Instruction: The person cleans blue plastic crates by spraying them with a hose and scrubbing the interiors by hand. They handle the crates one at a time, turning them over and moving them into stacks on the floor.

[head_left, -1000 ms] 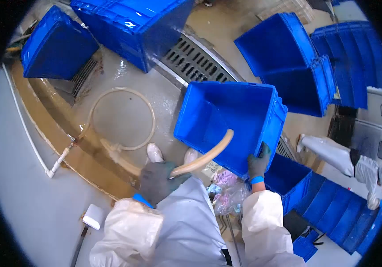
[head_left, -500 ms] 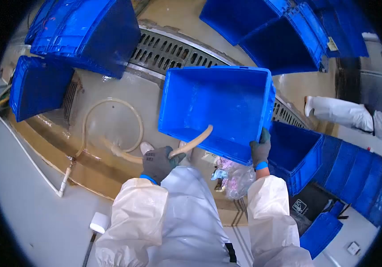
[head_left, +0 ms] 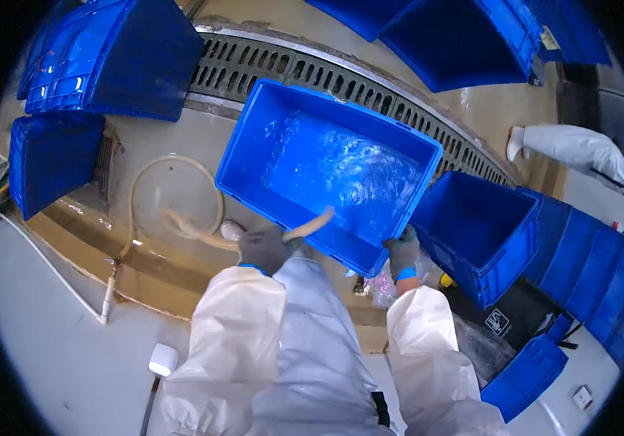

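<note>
My left hand (head_left: 263, 251), in a grey glove, is closed round a beige hose (head_left: 310, 226). The hose's free end points over the near side of a blue plastic crate (head_left: 254, 171). Water (head_left: 374, 171) ripples across the crate's bottom. With my right hand (head_left: 403, 252), also gloved, I grip the crate's near right corner; the fingers are partly hidden by the rim. The crate is tilted, its inside facing me. From my left hand the hose loops over the wet floor to a white pipe (head_left: 108, 291) at the wall.
Blue crates stand at the upper left (head_left: 145, 65) and upper right (head_left: 457, 47). Another open crate (head_left: 479, 225) is right beside my right hand. A slotted drain grate (head_left: 246, 69) crosses the floor. A person's white-clad leg (head_left: 573, 149) shows at right. Clear plastic (head_left: 381, 289) lies below.
The crate has turned clockwise and moved slightly left and toward me. Rippling water now shows inside it. My right hand has shifted left and down with its corner; my left still holds the hose.
</note>
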A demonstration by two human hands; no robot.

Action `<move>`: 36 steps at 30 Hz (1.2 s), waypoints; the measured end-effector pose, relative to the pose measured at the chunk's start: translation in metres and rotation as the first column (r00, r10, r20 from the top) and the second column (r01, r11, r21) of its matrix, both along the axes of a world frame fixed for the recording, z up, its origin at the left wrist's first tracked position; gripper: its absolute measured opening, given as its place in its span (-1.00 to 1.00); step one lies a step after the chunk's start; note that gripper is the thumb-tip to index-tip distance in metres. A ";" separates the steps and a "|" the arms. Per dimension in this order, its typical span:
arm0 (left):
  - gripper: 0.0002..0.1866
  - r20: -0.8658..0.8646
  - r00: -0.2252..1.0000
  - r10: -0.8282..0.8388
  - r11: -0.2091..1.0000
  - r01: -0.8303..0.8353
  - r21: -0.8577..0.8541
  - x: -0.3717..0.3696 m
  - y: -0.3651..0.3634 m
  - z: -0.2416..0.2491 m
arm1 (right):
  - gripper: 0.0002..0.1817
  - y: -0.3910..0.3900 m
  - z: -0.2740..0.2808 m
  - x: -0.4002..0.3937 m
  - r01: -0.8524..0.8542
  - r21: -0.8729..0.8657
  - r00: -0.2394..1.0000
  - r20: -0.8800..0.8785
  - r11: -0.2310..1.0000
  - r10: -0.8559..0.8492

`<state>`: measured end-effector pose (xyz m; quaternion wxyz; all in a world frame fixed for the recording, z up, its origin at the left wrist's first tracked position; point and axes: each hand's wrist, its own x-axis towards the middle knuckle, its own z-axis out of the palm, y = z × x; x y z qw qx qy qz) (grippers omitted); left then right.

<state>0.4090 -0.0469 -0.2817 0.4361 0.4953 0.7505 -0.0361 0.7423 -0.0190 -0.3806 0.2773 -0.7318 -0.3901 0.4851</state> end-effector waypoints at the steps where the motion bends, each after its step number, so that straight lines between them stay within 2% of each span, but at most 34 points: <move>1: -0.49 -0.022 1.000 -0.021 1.000 0.021 -0.010 -0.012 -0.002 -0.005 | -0.40 -0.005 -0.004 0.000 0.003 -0.014 0.999 0.034 1.000 -0.002; 3: -0.48 -0.033 0.999 -0.041 0.998 0.040 -0.038 -0.027 -0.001 -0.009 | -0.42 -0.013 -0.010 -0.001 -0.001 -0.028 0.997 0.079 1.000 0.004; 6: -0.47 0.138 0.989 0.049 0.998 -0.055 0.038 -0.020 0.004 -0.007 | -0.50 -0.022 -0.019 -0.001 -0.004 -0.048 0.993 0.115 0.999 0.009; 8: -0.50 0.160 0.987 -0.028 1.000 0.025 0.019 -0.001 0.008 -0.008 | -0.52 -0.025 -0.022 0.001 0.020 -0.103 0.991 0.132 0.994 -0.007; 9: -0.52 0.174 0.983 -0.064 0.998 0.063 0.013 0.010 0.010 -0.009 | -0.53 -0.026 -0.022 0.002 0.012 -0.072 0.992 0.128 0.997 -0.003; 11: -0.50 0.212 0.957 -0.196 0.980 0.182 0.083 0.029 0.011 -0.011 | -0.55 -0.027 -0.024 0.002 -0.007 -0.003 0.992 0.123 1.000 0.008; 13: -0.48 0.251 0.927 -0.279 0.956 0.244 0.160 0.037 0.004 -0.026 | -0.55 -0.027 -0.021 0.002 0.040 -0.066 0.990 0.141 0.997 -0.030; 16: -0.51 -0.191 0.929 -0.318 0.897 0.360 0.258 0.026 -0.017 -0.062 | -0.60 -0.023 -0.018 -0.004 0.092 -0.087 0.988 0.131 0.992 -0.080; 17: -0.52 -0.180 0.950 -0.253 0.949 0.280 0.142 0.010 -0.015 -0.076 | -0.63 -0.021 -0.018 -0.004 0.107 -0.082 0.988 0.124 0.991 -0.096; 19: -0.50 -0.063 0.998 -0.020 0.999 0.017 -0.045 -0.032 -0.001 -0.072 | -0.69 -0.019 -0.026 0.003 0.076 -0.055 0.995 0.073 0.996 -0.072; 22: -0.46 -0.175 0.981 0.083 0.989 -0.103 -0.104 -0.065 0.031 -0.036 | -0.76 -0.013 -0.031 0.004 0.110 -0.048 0.994 -0.003 0.993 -0.111; 25: -0.46 -0.109 0.990 0.090 0.991 -0.099 -0.086 -0.062 0.035 -0.029 | -0.79 0.005 -0.021 -0.007 0.102 -0.012 0.994 -0.041 0.995 -0.103; 26: -0.47 -0.032 0.999 0.033 0.995 -0.035 -0.093 -0.054 0.031 -0.030 | -0.79 0.013 -0.012 -0.013 0.087 0.008 0.995 -0.047 0.996 -0.086; 28: -0.49 0.132 0.988 -0.081 0.992 0.093 -0.089 -0.026 0.018 -0.035 | -0.79 0.026 -0.003 -0.020 0.020 -0.046 0.993 0.117 0.999 -0.015; 29: -0.50 0.153 0.965 -0.214 0.977 0.209 0.045 -0.012 0.012 -0.034 | -0.80 0.033 0.002 -0.022 -0.010 -0.076 0.980 0.199 0.997 0.025; 30: -0.50 0.157 0.926 -0.343 0.932 0.314 0.183 -0.001 0.009 -0.032 | -0.80 0.039 0.008 -0.027 0.028 -0.057 0.992 0.125 0.998 -0.021; 32: -0.49 0.133 0.912 -0.387 0.921 0.376 0.102 0.006 0.009 -0.036 | -0.79 0.050 0.016 -0.043 0.103 -0.027 0.994 -0.032 0.994 -0.104; 33: -0.48 0.122 0.905 -0.408 0.913 0.404 0.059 0.006 0.008 -0.039 | -0.80 0.055 0.014 -0.041 0.059 -0.021 0.998 0.017 0.998 -0.059; 36: -0.45 -0.013 0.969 -0.248 0.967 0.247 -0.055 -0.025 0.004 -0.059 | -0.82 0.084 0.021 -0.035 -0.088 0.015 0.984 0.155 0.996 0.084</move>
